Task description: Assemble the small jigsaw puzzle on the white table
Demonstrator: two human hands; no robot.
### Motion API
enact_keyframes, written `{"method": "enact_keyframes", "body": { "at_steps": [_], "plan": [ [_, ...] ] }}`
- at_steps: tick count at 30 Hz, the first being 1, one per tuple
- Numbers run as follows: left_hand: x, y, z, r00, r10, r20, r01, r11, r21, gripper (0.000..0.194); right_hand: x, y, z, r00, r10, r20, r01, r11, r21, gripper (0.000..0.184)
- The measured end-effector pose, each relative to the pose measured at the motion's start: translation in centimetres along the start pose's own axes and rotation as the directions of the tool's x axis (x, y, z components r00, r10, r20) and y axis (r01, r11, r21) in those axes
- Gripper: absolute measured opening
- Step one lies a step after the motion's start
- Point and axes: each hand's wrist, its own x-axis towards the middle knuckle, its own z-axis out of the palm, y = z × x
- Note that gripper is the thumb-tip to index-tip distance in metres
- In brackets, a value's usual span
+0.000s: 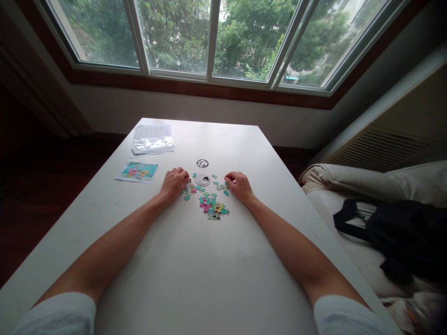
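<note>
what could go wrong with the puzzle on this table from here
The partly joined puzzle lies flat with no visible frame around it, so a bump from the left hand or right hand might break it apart.
Loose pieces lie scattered close to both hands, so a careless sweep could knock some away.
Several pieces share similar teal colouring, so one could be tried in the wrong spot.
</note>
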Motion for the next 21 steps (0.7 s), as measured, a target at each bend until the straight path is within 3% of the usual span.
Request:
{"method": "enact_keyframes", "body": {
  "at_steps": [3,5,10,15,21],
  "plan": [
    [-0.1,0.6,-0.1,0.999,0.020,-0.031,-0.020,1.000,-0.018,0.021,-0.1,-0.6,-0.3,0.999,-0.044,-0.011,0.043,0.998,-0.054,0.013],
    [-0.2,1.2,-0.3,0.999,0.016,-0.050,-0.019,0.998,-0.061,0.022,-0.4,-1.5,-0.6,0.991,-0.135,-0.017,0.132,0.985,-0.112,0.013],
    [-0.4,2.7,-0.8,0.998,-0.054,-0.032,0.041,0.944,-0.327,0.021,-1.4,-4.7,-1.1,0.919,-0.394,-0.004,0.390,0.909,-0.146,0.013],
    [-0.3,3.2,-0.4,0.985,-0.164,0.052,0.162,0.782,-0.602,0.023,-1.7,-6.1,-1.1,0.845,-0.535,0.014,0.531,0.836,-0.139,0.016],
    [-0.5,4.3,0.5,0.976,-0.153,0.154,0.212,0.521,-0.827,0.022,-1.6,-6.0,-1.3,0.842,-0.539,0.035,0.540,0.837,-0.089,0.016]
  ]
}}
